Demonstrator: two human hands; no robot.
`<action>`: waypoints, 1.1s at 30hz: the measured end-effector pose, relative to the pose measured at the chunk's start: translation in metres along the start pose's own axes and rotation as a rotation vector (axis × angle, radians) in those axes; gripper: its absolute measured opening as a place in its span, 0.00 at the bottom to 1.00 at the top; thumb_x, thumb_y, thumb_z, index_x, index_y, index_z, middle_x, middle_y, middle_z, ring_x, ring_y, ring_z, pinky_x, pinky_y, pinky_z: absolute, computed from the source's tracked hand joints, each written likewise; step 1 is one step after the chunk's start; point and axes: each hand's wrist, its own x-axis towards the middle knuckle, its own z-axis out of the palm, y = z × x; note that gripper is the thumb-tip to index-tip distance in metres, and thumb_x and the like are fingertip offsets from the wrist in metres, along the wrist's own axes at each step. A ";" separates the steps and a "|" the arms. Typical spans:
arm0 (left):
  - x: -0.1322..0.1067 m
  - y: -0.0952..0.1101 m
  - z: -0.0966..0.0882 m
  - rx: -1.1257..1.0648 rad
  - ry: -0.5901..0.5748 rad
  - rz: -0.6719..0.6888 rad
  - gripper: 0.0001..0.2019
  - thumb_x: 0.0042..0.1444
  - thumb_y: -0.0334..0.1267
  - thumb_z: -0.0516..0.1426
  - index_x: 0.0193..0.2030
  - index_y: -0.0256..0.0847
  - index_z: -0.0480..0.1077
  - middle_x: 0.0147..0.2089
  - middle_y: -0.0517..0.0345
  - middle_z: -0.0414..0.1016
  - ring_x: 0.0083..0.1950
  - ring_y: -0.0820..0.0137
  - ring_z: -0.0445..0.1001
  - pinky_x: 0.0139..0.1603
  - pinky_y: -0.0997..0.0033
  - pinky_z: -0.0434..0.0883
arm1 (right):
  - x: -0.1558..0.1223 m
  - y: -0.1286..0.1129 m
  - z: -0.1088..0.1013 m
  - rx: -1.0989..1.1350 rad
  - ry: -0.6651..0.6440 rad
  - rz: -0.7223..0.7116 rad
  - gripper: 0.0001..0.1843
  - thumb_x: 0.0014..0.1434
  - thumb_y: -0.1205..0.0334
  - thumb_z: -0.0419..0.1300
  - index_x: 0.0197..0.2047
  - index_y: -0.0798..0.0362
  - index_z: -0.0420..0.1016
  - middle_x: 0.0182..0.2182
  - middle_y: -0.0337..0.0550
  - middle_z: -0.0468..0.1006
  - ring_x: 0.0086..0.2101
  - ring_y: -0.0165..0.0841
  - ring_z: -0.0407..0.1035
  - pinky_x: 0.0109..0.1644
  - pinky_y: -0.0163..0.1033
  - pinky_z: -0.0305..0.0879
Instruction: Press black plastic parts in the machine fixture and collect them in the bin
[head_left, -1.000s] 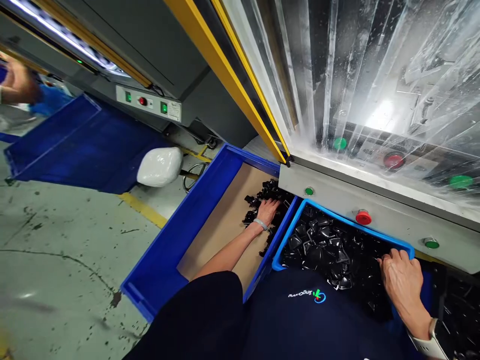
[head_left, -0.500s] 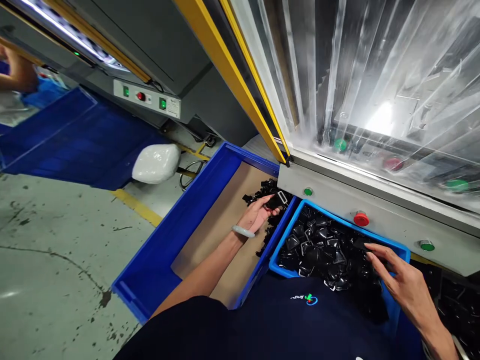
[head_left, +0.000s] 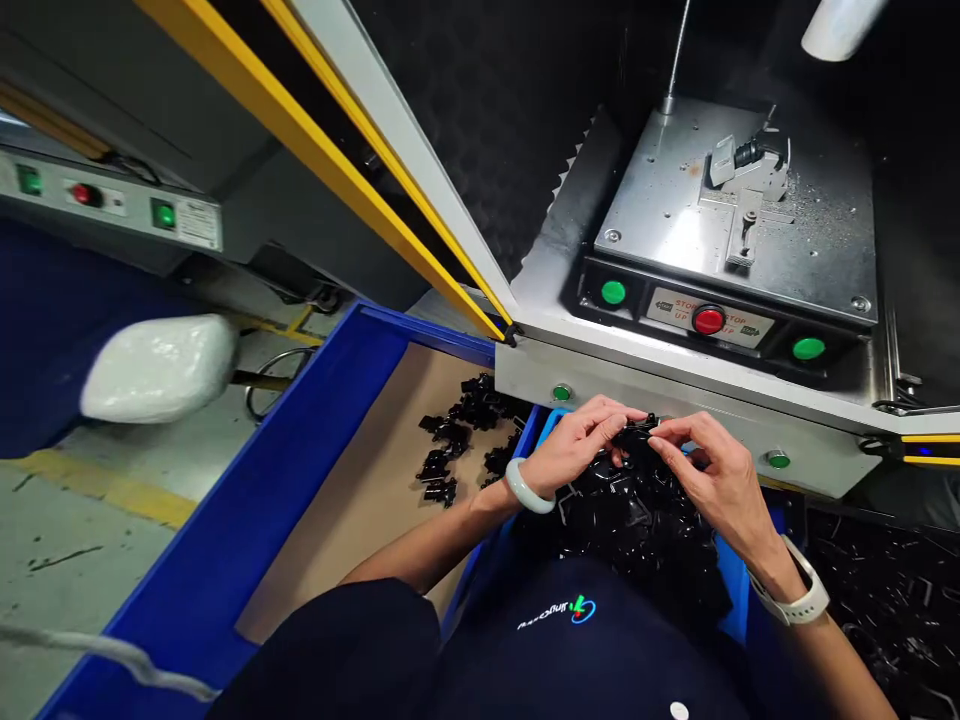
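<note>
My left hand and my right hand meet over a small blue bin heaped with black plastic parts. Both pinch one small black part between their fingertips, just below the machine's front edge. A pale bangle sits on my left wrist and a white watch on my right. To the left, a large blue crate with a cardboard floor holds a loose cluster of black parts.
A press machine stands ahead with a steel work plate, a metal fixture, green buttons and a red stop button. A yellow-striped guard frame slants left. A white padded stool stands on the grey floor.
My left hand lifted out of the large crate with a black part and came right. My right hand rose from the bin to meet it. The view swung up into the machine's open bay.
</note>
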 end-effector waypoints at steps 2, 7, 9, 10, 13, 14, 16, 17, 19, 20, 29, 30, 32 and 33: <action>0.007 0.003 0.006 0.078 0.003 0.045 0.23 0.73 0.58 0.57 0.58 0.43 0.82 0.54 0.50 0.73 0.34 0.74 0.78 0.42 0.69 0.81 | 0.002 0.003 -0.006 -0.010 0.005 0.028 0.09 0.70 0.53 0.64 0.43 0.48 0.83 0.40 0.44 0.82 0.39 0.32 0.77 0.36 0.36 0.74; 0.027 0.011 0.016 0.233 0.059 0.158 0.19 0.75 0.51 0.55 0.56 0.43 0.83 0.46 0.54 0.70 0.31 0.75 0.76 0.40 0.69 0.78 | 0.015 0.000 -0.023 -0.084 0.008 0.016 0.10 0.71 0.54 0.63 0.42 0.49 0.82 0.40 0.43 0.83 0.37 0.32 0.77 0.40 0.38 0.76; 0.036 0.016 0.017 0.253 0.052 0.169 0.18 0.76 0.49 0.55 0.56 0.43 0.83 0.45 0.54 0.70 0.32 0.75 0.75 0.39 0.70 0.77 | 0.023 -0.002 -0.031 -0.123 0.006 -0.006 0.10 0.71 0.54 0.62 0.42 0.49 0.82 0.39 0.42 0.83 0.36 0.31 0.77 0.40 0.39 0.76; 0.041 0.019 0.017 0.251 0.042 0.166 0.18 0.76 0.49 0.55 0.55 0.43 0.83 0.45 0.54 0.70 0.31 0.75 0.75 0.39 0.70 0.77 | 0.026 -0.003 -0.035 -0.141 0.003 -0.023 0.09 0.71 0.55 0.62 0.42 0.48 0.82 0.39 0.42 0.83 0.36 0.32 0.77 0.41 0.39 0.75; 0.054 0.027 0.016 0.240 0.008 0.158 0.18 0.76 0.47 0.54 0.54 0.42 0.83 0.45 0.55 0.71 0.30 0.76 0.75 0.40 0.69 0.78 | 0.038 -0.002 -0.045 -0.180 -0.016 -0.082 0.09 0.71 0.54 0.63 0.42 0.48 0.82 0.39 0.42 0.83 0.38 0.33 0.77 0.43 0.40 0.75; 0.058 0.029 0.015 0.242 0.007 0.167 0.18 0.77 0.47 0.53 0.54 0.41 0.83 0.46 0.54 0.71 0.30 0.76 0.75 0.41 0.69 0.78 | 0.042 -0.001 -0.048 -0.185 -0.019 -0.101 0.09 0.71 0.54 0.63 0.43 0.48 0.82 0.39 0.42 0.83 0.38 0.33 0.77 0.43 0.40 0.75; 0.065 0.033 0.014 0.259 0.017 0.203 0.17 0.76 0.46 0.54 0.54 0.41 0.82 0.46 0.54 0.72 0.31 0.76 0.74 0.41 0.69 0.77 | 0.050 0.001 -0.052 -0.188 -0.016 -0.121 0.09 0.71 0.54 0.63 0.43 0.48 0.82 0.39 0.42 0.83 0.39 0.33 0.77 0.43 0.40 0.75; 0.068 0.035 0.013 0.275 0.024 0.229 0.15 0.75 0.46 0.56 0.54 0.41 0.82 0.46 0.53 0.72 0.33 0.75 0.74 0.41 0.69 0.77 | 0.054 0.001 -0.054 -0.185 -0.010 -0.123 0.08 0.71 0.54 0.63 0.43 0.49 0.81 0.39 0.42 0.83 0.39 0.33 0.77 0.43 0.40 0.75; 0.073 0.038 0.010 0.316 0.034 0.284 0.14 0.69 0.46 0.64 0.55 0.42 0.82 0.46 0.53 0.72 0.38 0.71 0.73 0.40 0.70 0.76 | 0.062 0.002 -0.056 -0.170 0.001 -0.115 0.08 0.70 0.54 0.64 0.42 0.49 0.80 0.37 0.41 0.82 0.37 0.32 0.77 0.43 0.39 0.76; 0.076 0.040 0.009 0.332 0.033 0.309 0.15 0.66 0.45 0.68 0.55 0.42 0.81 0.46 0.53 0.72 0.41 0.69 0.73 0.41 0.70 0.76 | 0.066 0.002 -0.056 -0.161 0.004 -0.112 0.09 0.70 0.54 0.65 0.41 0.50 0.79 0.36 0.41 0.82 0.36 0.31 0.76 0.42 0.39 0.77; 0.099 0.073 0.003 0.297 0.156 0.465 0.11 0.62 0.34 0.70 0.51 0.43 0.82 0.47 0.54 0.72 0.47 0.69 0.75 0.44 0.70 0.80 | 0.105 -0.020 -0.073 -0.148 0.101 -0.227 0.08 0.68 0.55 0.67 0.44 0.50 0.81 0.38 0.40 0.82 0.36 0.29 0.77 0.41 0.37 0.76; 0.105 0.079 0.002 0.285 0.173 0.491 0.10 0.62 0.34 0.69 0.50 0.42 0.82 0.46 0.54 0.72 0.46 0.69 0.76 0.43 0.71 0.80 | 0.118 -0.024 -0.080 -0.187 0.164 -0.236 0.09 0.68 0.53 0.67 0.44 0.50 0.82 0.38 0.41 0.82 0.36 0.30 0.76 0.40 0.37 0.76; 0.123 0.090 -0.002 0.248 0.198 0.527 0.09 0.63 0.35 0.69 0.49 0.39 0.82 0.47 0.52 0.73 0.44 0.70 0.77 0.39 0.73 0.79 | 0.157 -0.030 -0.096 -0.326 0.335 -0.255 0.13 0.70 0.50 0.64 0.46 0.51 0.83 0.42 0.45 0.83 0.41 0.32 0.76 0.46 0.40 0.76; 0.135 0.097 -0.003 0.233 0.213 0.536 0.09 0.64 0.35 0.69 0.49 0.37 0.82 0.48 0.51 0.74 0.42 0.71 0.78 0.37 0.74 0.78 | 0.182 -0.030 -0.104 -0.409 0.423 -0.236 0.16 0.71 0.48 0.63 0.49 0.52 0.83 0.47 0.49 0.82 0.45 0.34 0.76 0.52 0.43 0.76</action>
